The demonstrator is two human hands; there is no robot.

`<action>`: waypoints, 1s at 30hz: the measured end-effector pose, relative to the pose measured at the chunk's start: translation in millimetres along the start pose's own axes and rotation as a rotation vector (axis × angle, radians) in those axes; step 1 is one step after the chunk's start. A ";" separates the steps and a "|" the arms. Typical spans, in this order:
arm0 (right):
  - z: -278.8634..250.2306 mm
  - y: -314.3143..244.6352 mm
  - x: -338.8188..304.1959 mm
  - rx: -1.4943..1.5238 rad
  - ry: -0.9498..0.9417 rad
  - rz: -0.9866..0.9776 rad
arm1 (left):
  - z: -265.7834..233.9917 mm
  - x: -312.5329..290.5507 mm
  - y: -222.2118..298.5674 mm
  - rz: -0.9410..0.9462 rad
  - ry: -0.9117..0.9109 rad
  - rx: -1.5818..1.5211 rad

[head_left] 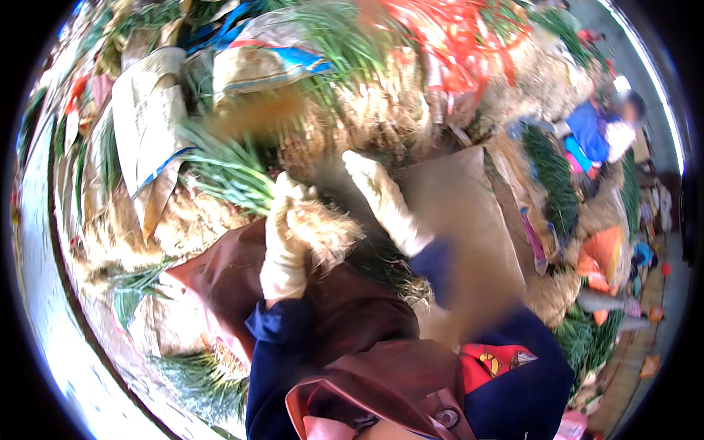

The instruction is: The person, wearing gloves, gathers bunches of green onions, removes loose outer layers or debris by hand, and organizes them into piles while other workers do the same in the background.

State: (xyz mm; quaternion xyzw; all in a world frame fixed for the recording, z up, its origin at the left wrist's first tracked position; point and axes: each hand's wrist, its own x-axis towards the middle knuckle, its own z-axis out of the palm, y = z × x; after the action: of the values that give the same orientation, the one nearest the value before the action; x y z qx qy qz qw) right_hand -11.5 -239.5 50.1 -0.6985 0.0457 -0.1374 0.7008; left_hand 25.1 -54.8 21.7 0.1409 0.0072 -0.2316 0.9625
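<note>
My left hand (281, 224), in a pale work glove, is closed around a bunch of green onions (229, 173). The long green leaves point up and to the left, while the shaggy tan roots spill out to the right of my fist. To the right of the bunch, my right hand (375, 189), gloved as well, is held apart from it. Its fingers look stretched out, with nothing visible in them, though the glove is slightly blurred. Dark green leaves (378, 257) lie below, between my hands and over my brown apron (345, 301).
Rows of green onions (367, 110) with roots toward me stand ahead. Whitish sacks (150, 103) lie at left, red plastic strips (458, 37) at the far side. A flat brown sheet (469, 198) is at my right. Another person (598, 136) is farther right.
</note>
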 end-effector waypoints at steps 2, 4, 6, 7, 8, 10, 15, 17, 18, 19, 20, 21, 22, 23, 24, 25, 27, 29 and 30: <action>59.2 -8.9 -4.3 0.006 0.174 -0.203 | 16.6 8.0 -13.2 0.050 0.148 -0.026; 83.4 6.9 -6.0 -0.119 0.202 0.018 | 13.1 18.0 -32.7 -0.267 0.092 -0.596; 69.8 21.3 18.4 -0.018 0.065 -0.077 | 23.3 14.6 -19.7 -0.206 0.304 -0.250; 66.2 21.4 32.6 -0.014 0.037 -0.141 | 9.5 7.9 -13.8 -0.169 0.320 -0.101; 60.0 -0.4 60.6 0.660 0.162 0.401 | -7.1 -1.2 -6.1 -0.116 0.335 0.043; 23.4 -6.1 110.9 0.092 0.152 0.176 | -22.9 -4.8 -7.6 -0.086 0.295 -0.087; -61.0 7.6 213.1 -1.575 0.041 0.223 | -19.6 11.9 -27.5 -0.145 0.264 -0.055; -61.7 9.2 220.8 -1.489 -0.038 0.264 | -15.9 8.9 -23.6 -0.139 0.277 -0.048; -62.1 7.5 220.7 -1.415 -0.048 0.181 | -13.9 7.0 -21.3 -0.129 0.312 -0.013; -39.8 0.5 202.5 -1.342 0.020 0.138 | -17.7 3.4 -15.0 -0.114 0.319 0.013; -14.0 -31.8 167.4 -1.073 0.031 0.370 | -22.5 3.0 -17.9 -0.117 0.323 0.030; -17.4 -15.3 149.0 -0.944 -0.054 0.258 | -25.8 5.0 -21.5 -0.110 0.339 0.067; -42.7 -0.4 131.7 -0.263 -0.061 0.344 | -5.4 13.2 -34.2 -0.151 0.312 0.085; -33.2 44.3 117.6 0.453 -0.077 0.512 | -16.0 10.0 -27.8 -0.195 0.241 0.103; -9.1 41.8 85.4 0.503 -0.210 0.576 | -28.8 5.4 -20.1 -0.244 0.173 0.113; -0.8 41.0 57.0 0.236 -0.345 0.496 | -23.8 3.3 -21.1 -0.261 0.179 0.177; 13.9 33.6 34.8 0.039 -0.421 0.425 | -25.7 3.4 -26.8 -0.280 0.183 0.228; 22.2 18.1 29.7 0.164 -0.298 0.470 | -13.7 3.3 -29.0 -0.286 0.281 0.243; 29.4 16.6 35.0 0.116 -0.274 0.512 | -15.8 0.1 -25.0 -0.261 0.292 0.246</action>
State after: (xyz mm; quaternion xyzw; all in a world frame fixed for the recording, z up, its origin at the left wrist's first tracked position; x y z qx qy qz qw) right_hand 31.6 -220.3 38.7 -0.6350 0.1176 0.1369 0.7511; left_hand 14.9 -71.8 -0.1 0.2871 0.1364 -0.3303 0.8888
